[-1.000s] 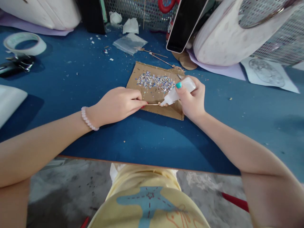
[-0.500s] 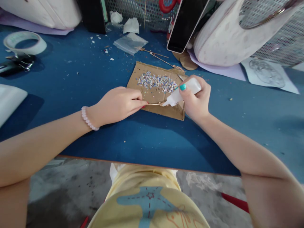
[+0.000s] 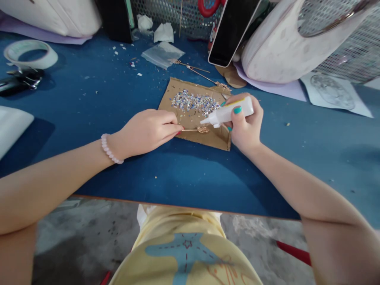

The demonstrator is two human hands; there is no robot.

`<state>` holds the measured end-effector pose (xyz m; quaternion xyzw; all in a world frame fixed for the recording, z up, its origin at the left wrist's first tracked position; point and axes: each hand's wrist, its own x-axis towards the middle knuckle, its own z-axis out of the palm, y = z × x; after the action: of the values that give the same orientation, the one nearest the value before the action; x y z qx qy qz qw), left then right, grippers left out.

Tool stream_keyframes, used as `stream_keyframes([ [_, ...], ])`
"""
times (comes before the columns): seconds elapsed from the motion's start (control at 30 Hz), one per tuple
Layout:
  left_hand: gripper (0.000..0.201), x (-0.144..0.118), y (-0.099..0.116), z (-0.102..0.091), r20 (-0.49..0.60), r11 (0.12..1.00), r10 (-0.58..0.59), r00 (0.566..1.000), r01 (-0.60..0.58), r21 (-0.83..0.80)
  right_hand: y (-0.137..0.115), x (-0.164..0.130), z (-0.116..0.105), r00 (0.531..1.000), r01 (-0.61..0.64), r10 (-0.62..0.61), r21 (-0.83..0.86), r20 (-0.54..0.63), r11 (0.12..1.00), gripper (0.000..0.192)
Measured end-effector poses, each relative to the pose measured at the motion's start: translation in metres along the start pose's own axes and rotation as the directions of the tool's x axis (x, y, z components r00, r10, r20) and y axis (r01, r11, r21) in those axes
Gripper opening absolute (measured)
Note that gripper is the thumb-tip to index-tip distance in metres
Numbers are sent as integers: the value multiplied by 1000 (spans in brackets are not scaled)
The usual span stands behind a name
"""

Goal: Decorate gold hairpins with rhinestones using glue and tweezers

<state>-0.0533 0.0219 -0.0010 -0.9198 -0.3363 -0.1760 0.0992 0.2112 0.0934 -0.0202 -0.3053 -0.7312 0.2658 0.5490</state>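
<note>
My left hand [image 3: 157, 128] pinches the thin stem of a gold hairpin [image 3: 203, 130], whose ornate head lies over the front of a cardboard piece [image 3: 190, 136]. In my right hand [image 3: 246, 122] is a white glue bottle [image 3: 230, 112], tilted with its nozzle pointing left, just above the hairpin's head and apart from it. Small shiny chips [image 3: 196, 102] in blue, silver and white lie in a heap on the cardboard behind the hairpin. A pointed metal tip, partly hidden by my right hand, shows at the cardboard's right edge.
Two more gold hairpins [image 3: 204, 76] lie behind the cardboard, near a clear plastic bag [image 3: 163, 54]. A phone [image 3: 233, 33] leans at the back beside a white handbag [image 3: 267, 51]. A tape roll [image 3: 31, 54] and black-handled tool [image 3: 22, 80] are at left; a printed sheet [image 3: 329, 93] lies right.
My right hand has lifted the glue bottle's nozzle up off the hairpin's head and tipped the bottle flatter. My left hand still holds the hairpin in nearly the same place.
</note>
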Motion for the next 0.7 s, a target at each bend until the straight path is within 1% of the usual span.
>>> stream_keyframes([
  [0.07,35,-1,0,0,-20,1000,-9,1000,9,-14,2,-3,0,999,-22,21,29,36,999,50],
  [0.2,33,-4,0,0,-43,996,-54,998,51,-74,1,-10,-5,996,-56,52,47,78,997,39],
  [0.47,33,-5,0,0,-27,994,-88,996,86,-73,-3,-21,-24,989,14,-3,-73,149,997,33],
  [0.7,31,-4,1,0,-53,995,-76,996,72,-71,-7,-22,-26,978,71,-43,-130,206,989,28],
])
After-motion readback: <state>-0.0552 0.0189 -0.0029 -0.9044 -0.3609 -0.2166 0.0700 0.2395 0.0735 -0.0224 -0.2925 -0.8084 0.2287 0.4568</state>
